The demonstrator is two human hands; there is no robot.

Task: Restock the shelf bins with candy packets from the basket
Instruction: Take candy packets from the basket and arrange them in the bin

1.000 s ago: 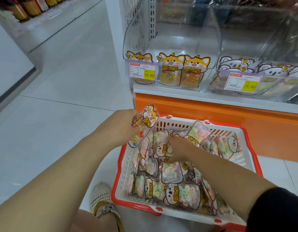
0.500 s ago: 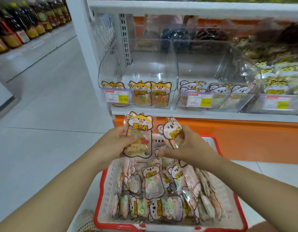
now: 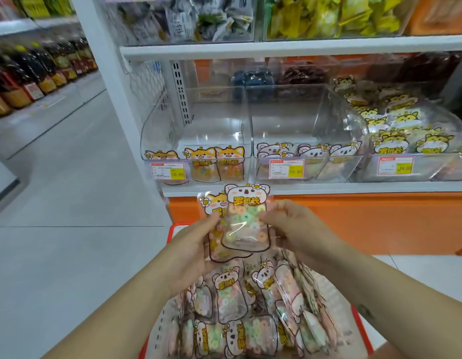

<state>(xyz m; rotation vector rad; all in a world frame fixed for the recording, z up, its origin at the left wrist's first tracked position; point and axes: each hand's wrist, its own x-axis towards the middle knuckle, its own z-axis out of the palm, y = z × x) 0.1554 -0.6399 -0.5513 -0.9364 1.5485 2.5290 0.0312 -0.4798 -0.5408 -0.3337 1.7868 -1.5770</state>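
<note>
Holding two packets upright over the far end of the basket point(image 3: 160, 330), just under the shelf lip point(image 3: 328, 187): koala packet point(image 3: 246, 221) in front, overlapping the fox packet point(image 3: 214, 207) behind it and to its left. Gripping from both sides, with the left hand point(image 3: 191, 246) clasped round the fox packet's left edge and the right hand point(image 3: 293, 225) pinching the koala packet's right edge. Sorting by design before loading, by the look of it. Split the pair first: keep the fox packet in the left, draw the koala packet off to the right, and slide rather than tug at the overlap, given slick, crinkly film. Then match face to face. Fox bin point(image 3: 211, 120) up and to the left, with a few fox packets standing along its front wall. Koala bin point(image 3: 289, 120) right beside it, with a row of koala faces at its front. Both otherwise near bare, so plenty of filling to do. Lift each packet over the clear front wall instead of pushing against it. Lower bottom edge first, face forward, and stand it just behind the row already there to prevent flopping. Steer clear of the price tags point(image 3: 169, 171) on the bin fronts. Leave alone the third bin point(image 3: 427, 168) further right, heaped with yellow-faced packets. Expect many more trips: basket still well stocked, mostly koala as far as can be told. Off to the left, aisle floor and a blurred row of dark bottles point(image 3: 30, 81).
</note>
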